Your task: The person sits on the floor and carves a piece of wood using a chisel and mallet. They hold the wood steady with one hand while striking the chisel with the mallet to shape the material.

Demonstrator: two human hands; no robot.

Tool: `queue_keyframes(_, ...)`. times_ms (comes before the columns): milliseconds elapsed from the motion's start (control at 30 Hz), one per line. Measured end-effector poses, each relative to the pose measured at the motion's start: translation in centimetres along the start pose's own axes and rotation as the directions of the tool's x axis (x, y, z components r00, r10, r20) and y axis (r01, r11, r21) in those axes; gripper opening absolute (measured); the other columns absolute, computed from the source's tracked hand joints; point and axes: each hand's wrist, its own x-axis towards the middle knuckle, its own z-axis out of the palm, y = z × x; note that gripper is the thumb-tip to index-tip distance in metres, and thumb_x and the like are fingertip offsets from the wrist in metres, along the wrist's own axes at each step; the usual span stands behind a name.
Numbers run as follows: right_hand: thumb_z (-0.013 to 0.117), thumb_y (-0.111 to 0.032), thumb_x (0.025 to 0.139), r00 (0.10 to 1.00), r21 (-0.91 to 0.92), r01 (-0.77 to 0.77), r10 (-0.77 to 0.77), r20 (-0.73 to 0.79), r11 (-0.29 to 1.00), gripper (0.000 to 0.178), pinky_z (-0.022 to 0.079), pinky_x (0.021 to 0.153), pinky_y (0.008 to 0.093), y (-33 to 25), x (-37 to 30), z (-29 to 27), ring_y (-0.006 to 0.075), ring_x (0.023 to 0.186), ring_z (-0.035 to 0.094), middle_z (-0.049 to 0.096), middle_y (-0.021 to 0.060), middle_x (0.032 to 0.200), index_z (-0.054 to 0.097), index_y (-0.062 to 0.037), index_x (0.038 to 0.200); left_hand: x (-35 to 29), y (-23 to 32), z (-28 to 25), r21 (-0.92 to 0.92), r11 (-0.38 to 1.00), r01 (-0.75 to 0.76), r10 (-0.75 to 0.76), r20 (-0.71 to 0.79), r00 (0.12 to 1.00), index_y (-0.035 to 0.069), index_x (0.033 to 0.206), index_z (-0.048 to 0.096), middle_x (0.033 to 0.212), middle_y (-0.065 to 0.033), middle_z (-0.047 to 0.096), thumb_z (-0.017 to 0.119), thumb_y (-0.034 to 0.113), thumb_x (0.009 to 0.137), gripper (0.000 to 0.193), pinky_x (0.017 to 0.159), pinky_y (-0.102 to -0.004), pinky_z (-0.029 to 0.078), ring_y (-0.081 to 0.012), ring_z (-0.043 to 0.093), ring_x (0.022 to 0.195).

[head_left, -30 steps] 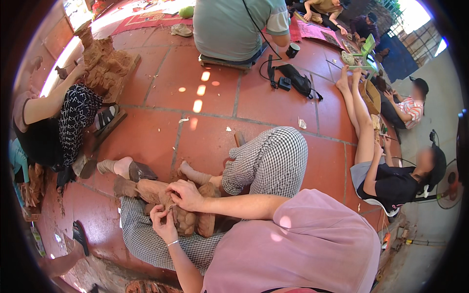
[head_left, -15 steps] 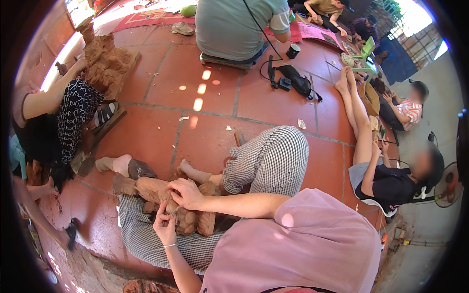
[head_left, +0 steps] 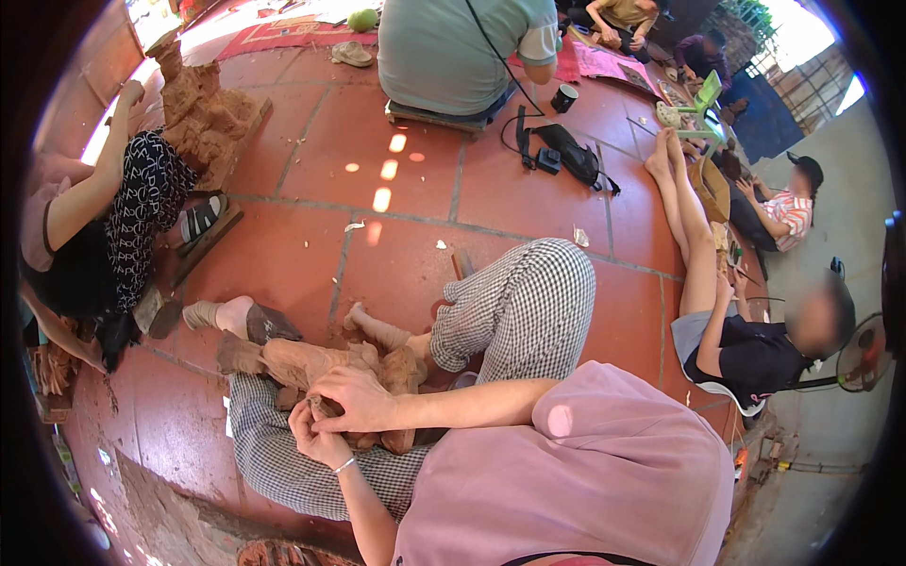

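Observation:
A brown carved wooden figure (head_left: 307,362) lies across my lap on the checkered trousers (head_left: 293,472). My left hand (head_left: 319,436), with a thin bracelet at the wrist, is closed in a pinch beside the figure's near side. Above it, my right hand (head_left: 357,398) reaches in from the right, its fingers curled close against the left fingertips. Between the two hands shows a small brownish piece (head_left: 328,407) whose kind I cannot make out. Both hands hide the rounded part of the carving beneath them.
A large carving (head_left: 203,118) stands on a board at the left beside a seated person. Ahead, another person (head_left: 462,57) sits low, back turned. A black bag (head_left: 576,156) and mug (head_left: 564,98) are on the tiled floor (head_left: 396,269). People sit at right near a fan (head_left: 864,351).
My right hand has moved down and left to meet my left hand, covering the rounded part of the carving. The person at the left has shifted their arms.

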Motion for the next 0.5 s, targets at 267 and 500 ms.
queue_keyframes(267, 0.069, -0.023, 0.081, 0.925, 0.129, -0.316, 0.275, 0.261, 0.94, 0.026, 0.047, 0.084, 0.0423, 0.1, 2.0, -0.8, 0.0321, 0.097, 0.061, 0.067, 0.0139, 0.092, 0.066, -0.0048, 0.1, -0.4, -0.6, -0.1, -0.109, 0.955, 0.276, -0.277, 0.004, 0.961, -0.006, 0.103, 0.065, 0.108, -0.0039, 0.06, 0.054, 0.018, 0.101, 0.027, 0.068, -0.0236, 0.05, -0.0084, 0.059, 0.079)
queue_keyframes(500, 0.067, -0.015, 0.082, 0.984, 0.061, -0.086, 0.075, 0.164, 0.994, 0.016, 0.047, 0.081, 0.0415, 0.4, 2.3, -0.2, 0.0315, 0.095, 0.06, 0.062, 0.012, 0.09, 0.065, -0.0045, 0.094, 0.6, 1.1, 0.5, -0.117, 0.979, 0.168, -0.173, -0.034, 0.984, -0.006, 0.112, 0.063, 0.132, -0.0131, 0.05, 0.051, 0.023, 0.102, 0.033, 0.092, -0.0316, 0.047, -0.0183, 0.055, 0.11)
